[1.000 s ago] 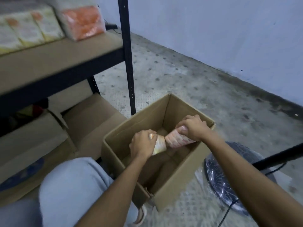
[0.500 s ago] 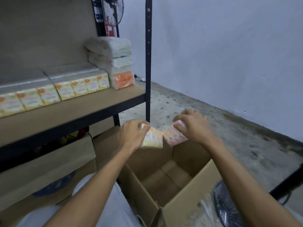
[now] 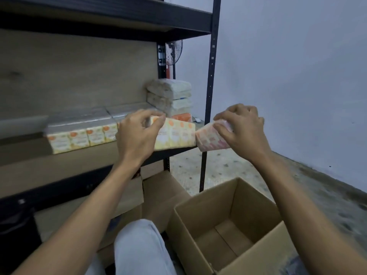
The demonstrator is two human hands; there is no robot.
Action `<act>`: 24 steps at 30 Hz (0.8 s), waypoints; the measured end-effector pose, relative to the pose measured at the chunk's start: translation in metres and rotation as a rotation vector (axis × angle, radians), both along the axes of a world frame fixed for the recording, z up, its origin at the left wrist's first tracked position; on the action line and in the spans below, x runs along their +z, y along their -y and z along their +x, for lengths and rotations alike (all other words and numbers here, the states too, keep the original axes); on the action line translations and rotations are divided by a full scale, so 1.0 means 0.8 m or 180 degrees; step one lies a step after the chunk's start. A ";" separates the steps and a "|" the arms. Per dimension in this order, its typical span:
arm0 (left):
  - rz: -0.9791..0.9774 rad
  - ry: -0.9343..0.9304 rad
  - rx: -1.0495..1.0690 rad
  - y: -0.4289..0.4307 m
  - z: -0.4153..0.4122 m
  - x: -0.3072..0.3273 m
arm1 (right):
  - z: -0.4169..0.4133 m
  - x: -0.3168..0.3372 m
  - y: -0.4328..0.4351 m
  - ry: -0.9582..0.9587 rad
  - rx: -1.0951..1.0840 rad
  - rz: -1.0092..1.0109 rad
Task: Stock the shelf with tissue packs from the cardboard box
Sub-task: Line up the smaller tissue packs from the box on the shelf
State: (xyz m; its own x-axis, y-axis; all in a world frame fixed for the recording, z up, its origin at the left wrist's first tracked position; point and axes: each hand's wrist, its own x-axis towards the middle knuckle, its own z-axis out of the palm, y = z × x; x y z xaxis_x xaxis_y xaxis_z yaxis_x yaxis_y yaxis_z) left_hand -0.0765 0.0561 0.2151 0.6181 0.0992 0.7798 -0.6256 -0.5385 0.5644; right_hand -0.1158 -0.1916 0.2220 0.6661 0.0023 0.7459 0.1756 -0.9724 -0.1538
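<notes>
Two packs (image 3: 176, 134); ends hidden in both grips (image 3: 137, 135)

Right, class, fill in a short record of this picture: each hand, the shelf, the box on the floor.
Left hand: grips a yellow plastic-wrapped tissue pack in front of the shelf edge
Right hand: grips a pink plastic-wrapped tissue pack beside the yellow one
Wooden shelf board: bears a row of yellow tissue packs and a stack of white packs at its right end
Open brown cardboard box: on the floor, no packs visible inside
</notes>
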 end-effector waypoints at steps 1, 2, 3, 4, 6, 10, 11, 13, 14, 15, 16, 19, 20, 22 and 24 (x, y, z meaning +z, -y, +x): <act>-0.0047 0.0072 0.0039 -0.011 -0.001 0.002 | 0.004 0.002 -0.007 0.0063 0.0126 0.0100; -0.0080 0.0121 0.0082 -0.022 -0.002 0.003 | 0.010 0.001 -0.013 0.0107 0.0256 0.0204; -0.0095 0.0164 0.0140 -0.034 -0.002 0.003 | 0.016 -0.001 -0.019 0.0140 0.0382 0.0291; -0.0090 0.0214 0.0215 -0.045 -0.002 0.001 | 0.024 -0.004 -0.026 0.0173 0.0504 0.0366; -0.0048 0.0298 0.0395 -0.070 -0.001 -0.006 | 0.043 -0.013 -0.041 0.0228 0.0712 0.0488; 0.0122 0.0434 0.0691 -0.119 0.002 -0.022 | 0.077 -0.041 -0.079 0.0320 0.1010 0.0662; 0.0174 0.0467 0.0758 -0.131 0.003 -0.027 | 0.085 -0.047 -0.088 0.0351 0.1090 0.0713; 0.0269 0.0491 0.0868 -0.154 0.005 -0.038 | 0.099 -0.055 -0.104 0.0407 0.1300 0.0780; 0.0320 0.0476 0.0907 -0.165 0.007 -0.044 | 0.106 -0.059 -0.112 0.0411 0.1406 0.0777; 0.0376 0.0452 0.0942 -0.176 0.009 -0.051 | 0.114 -0.063 -0.118 0.0403 0.1503 0.0764; 0.0425 0.0436 0.0963 -0.186 0.010 -0.057 | 0.121 -0.067 -0.124 0.0368 0.1580 0.0767; 0.0555 0.0428 0.0936 -0.212 0.015 -0.071 | 0.136 -0.078 -0.134 0.0080 0.1779 0.0929; 0.0610 0.0404 0.0894 -0.221 0.017 -0.074 | 0.141 -0.081 -0.135 -0.0030 0.1833 0.0982; 0.0765 0.0306 0.0783 -0.240 0.022 -0.078 | 0.152 -0.086 -0.135 -0.0244 0.1886 0.1040; 0.0924 0.0199 0.0683 -0.258 0.029 -0.080 | 0.163 -0.090 -0.133 -0.0457 0.1888 0.1038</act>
